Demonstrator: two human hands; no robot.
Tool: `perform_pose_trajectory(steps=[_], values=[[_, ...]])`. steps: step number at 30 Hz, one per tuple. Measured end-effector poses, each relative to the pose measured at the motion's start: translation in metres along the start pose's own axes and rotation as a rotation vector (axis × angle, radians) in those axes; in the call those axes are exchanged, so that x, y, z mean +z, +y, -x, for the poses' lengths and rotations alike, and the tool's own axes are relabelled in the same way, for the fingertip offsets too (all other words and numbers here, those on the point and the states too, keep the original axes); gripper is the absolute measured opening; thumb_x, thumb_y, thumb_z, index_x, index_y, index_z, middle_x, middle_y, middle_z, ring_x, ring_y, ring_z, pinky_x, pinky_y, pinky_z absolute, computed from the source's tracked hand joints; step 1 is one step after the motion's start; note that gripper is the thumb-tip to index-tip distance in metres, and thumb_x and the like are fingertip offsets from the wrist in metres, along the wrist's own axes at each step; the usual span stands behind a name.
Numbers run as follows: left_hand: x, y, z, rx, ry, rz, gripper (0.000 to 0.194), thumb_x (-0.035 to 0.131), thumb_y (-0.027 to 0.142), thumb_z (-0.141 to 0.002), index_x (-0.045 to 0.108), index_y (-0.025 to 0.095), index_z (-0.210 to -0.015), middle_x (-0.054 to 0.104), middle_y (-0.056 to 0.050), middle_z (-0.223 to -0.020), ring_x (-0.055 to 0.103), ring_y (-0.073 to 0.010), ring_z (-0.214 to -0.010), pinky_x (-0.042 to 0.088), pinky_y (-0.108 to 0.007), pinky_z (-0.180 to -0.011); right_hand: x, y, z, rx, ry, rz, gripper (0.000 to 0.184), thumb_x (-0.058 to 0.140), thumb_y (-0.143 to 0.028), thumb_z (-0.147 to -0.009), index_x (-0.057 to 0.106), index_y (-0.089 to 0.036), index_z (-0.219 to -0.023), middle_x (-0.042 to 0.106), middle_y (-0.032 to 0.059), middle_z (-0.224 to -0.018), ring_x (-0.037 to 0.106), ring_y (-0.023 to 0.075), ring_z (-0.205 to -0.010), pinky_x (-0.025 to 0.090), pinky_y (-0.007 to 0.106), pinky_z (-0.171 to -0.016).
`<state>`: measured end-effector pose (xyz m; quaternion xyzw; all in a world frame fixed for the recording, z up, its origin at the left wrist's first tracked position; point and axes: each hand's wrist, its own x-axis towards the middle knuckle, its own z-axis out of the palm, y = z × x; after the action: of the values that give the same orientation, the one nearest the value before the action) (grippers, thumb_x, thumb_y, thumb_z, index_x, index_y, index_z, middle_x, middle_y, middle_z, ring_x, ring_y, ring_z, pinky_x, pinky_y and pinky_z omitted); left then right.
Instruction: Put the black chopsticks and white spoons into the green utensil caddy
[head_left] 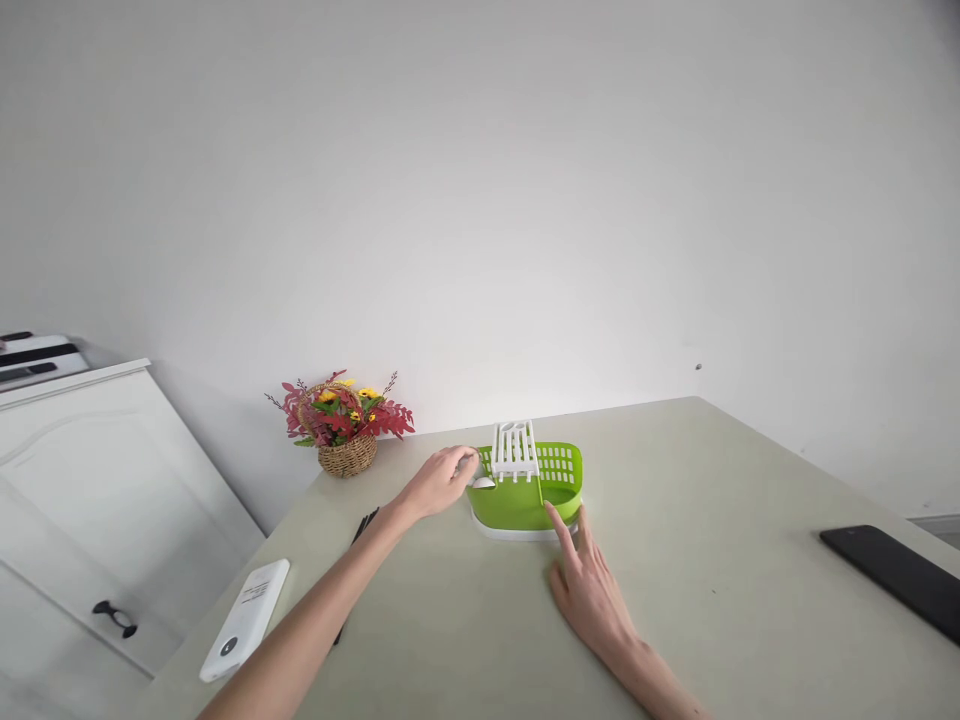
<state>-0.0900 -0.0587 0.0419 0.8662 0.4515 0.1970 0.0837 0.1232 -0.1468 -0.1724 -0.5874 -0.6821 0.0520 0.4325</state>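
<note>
A green slotted basket (510, 505) stands on a white base tray (517, 534), with a white slatted holder (514, 450) upright in its middle. My left hand (444, 482) is at the basket's left end, fingers closed round a shiny spoon (484, 483); its handle is hidden, and I cannot tell whether more than one piece is there. At the basket's front right, my right hand (589, 585) touches the rim with its outstretched index finger. Its fingers are apart, with nothing held.
Thin black sticks (366, 524) lie partly under my left forearm. A white oblong device (246, 620) lies at the table's left edge, and a black flat object (896, 580) at the right. A wicker basket of flowers (348, 456) stands at the back left, near a white cabinet (82, 500).
</note>
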Motion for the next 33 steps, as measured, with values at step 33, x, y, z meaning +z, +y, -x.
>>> perform_pose_trajectory(steps=[33], values=[[0.002,-0.044,-0.014,0.222,0.242,-0.092,0.044,0.055,0.059,-0.098,0.073,0.021,-0.086,0.073,-0.003,-0.085,0.065,-0.0163,-0.076,0.045,-0.026,-0.074,0.003,0.006,-0.004,0.012,0.046,0.101,0.086,0.047,-0.007,-0.088,0.017,-0.035,-0.164,0.015,0.0095,-0.172,0.041,0.0349,-0.147,0.046,0.052,-0.111]])
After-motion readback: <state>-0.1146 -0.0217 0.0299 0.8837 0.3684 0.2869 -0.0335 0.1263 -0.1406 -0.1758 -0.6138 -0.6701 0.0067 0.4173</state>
